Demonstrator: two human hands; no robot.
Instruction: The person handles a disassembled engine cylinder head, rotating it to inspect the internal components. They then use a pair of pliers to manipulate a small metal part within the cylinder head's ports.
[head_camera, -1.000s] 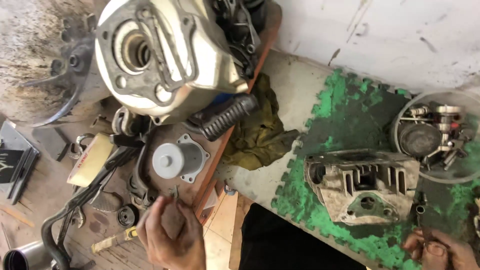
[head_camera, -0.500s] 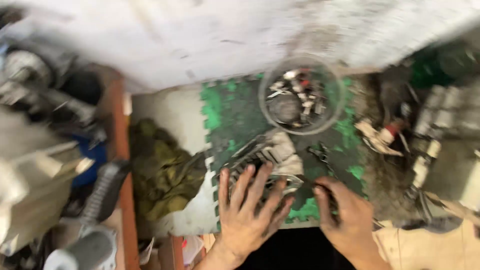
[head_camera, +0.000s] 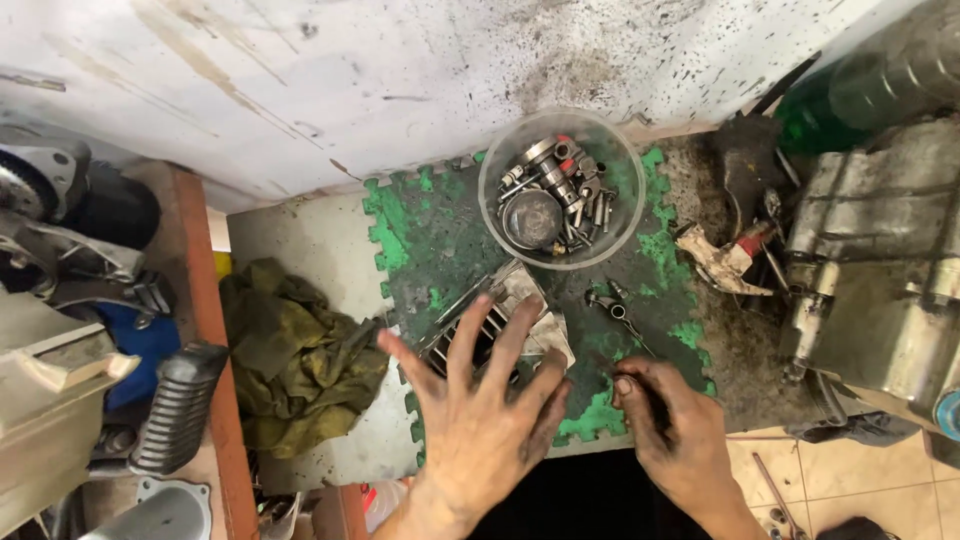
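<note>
The finned metal part (head_camera: 487, 330) is covered by the splayed, released left hand (head_camera: 480, 415) (palm down); beside it, the right hand (head_camera: 668, 420) is curled, apparently pinching a small dark piece.

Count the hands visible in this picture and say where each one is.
2. The left hand lies spread, fingers splayed, over the finned metal engine part on the green foam mat. The right hand rests on the mat's right side, pinching something small.
</note>
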